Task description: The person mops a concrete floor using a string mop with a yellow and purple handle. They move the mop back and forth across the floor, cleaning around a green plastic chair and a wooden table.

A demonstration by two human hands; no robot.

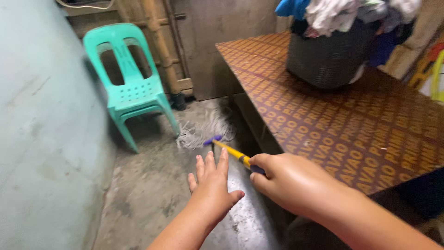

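Right hand is wrapped around the yellow mop handle, which runs away up-left to the mop head on the floor (by the green chair), while the left hand hovers flat and empty just beside it.

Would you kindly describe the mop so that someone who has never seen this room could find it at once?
Start at the turquoise plastic chair by the pale wall. On the concrete floor just right of its front leg lies the mop, a spread of grey-white strings. A yellow handle with a purple fitting runs from it to the right hand, the only stringy thing there.
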